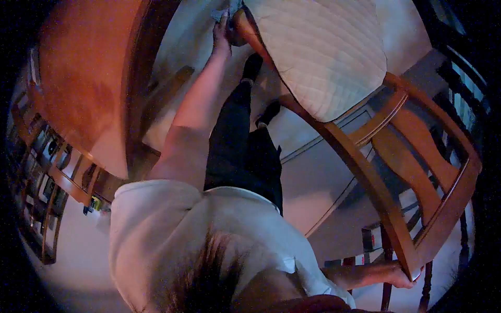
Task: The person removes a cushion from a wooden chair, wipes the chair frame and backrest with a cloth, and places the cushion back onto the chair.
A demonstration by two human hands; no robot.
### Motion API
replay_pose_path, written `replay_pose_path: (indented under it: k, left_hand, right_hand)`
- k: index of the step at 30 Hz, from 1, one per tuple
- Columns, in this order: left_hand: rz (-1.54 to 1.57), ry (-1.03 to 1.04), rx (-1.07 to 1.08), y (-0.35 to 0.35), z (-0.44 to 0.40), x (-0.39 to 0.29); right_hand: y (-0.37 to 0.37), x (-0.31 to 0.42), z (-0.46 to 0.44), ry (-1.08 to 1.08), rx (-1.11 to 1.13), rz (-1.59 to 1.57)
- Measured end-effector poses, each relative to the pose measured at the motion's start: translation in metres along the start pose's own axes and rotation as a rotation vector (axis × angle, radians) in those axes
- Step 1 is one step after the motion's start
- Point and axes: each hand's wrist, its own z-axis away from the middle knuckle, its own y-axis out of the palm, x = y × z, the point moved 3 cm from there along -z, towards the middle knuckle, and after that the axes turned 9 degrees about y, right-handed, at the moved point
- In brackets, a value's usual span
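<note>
A wooden chair (360,172) with a pale quilted seat cushion (329,57) stands close on my right side. My right hand (401,275) is wrapped round the top end of its slatted backrest. My left arm reaches far forward, and my left hand (223,34) is closed on a light bluish cloth (228,11). That hand is beside the chair's front corner, near the wooden seat frame. Whether the cloth touches the wood I cannot tell, as the view there is dim and small.
A reddish-brown wooden table (88,68) fills the left side, its dark edge close to my left arm. Another wooden chair (73,177) stands beyond it at the lower left. My feet in dark socks (253,65) are on the pale floor. Dark railings (462,104) line the right.
</note>
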Motion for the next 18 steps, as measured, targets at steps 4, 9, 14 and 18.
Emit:
replay_pose_path:
  k: [4, 9, 14, 18]
  left_hand:
    - [0.030, -0.068, 0.039, -0.028, -0.025, 0.051]
    - [0.326, -0.325, 0.209, -0.076, -0.087, 0.147]
    - [-0.068, -0.258, 0.348, -0.103, -0.078, 0.148]
    - [0.157, -0.286, 0.230, -0.081, -0.036, 0.130]
  right_hand:
    - [-0.007, -0.005, -0.010, -0.069, 0.003, 0.070]
    - [-0.009, -0.011, -0.033, -0.192, 0.005, 0.175]
    - [-0.014, -0.016, -0.055, -0.352, -0.019, 0.281]
    - [-0.013, -0.021, -0.077, -0.434, -0.011, 0.353]
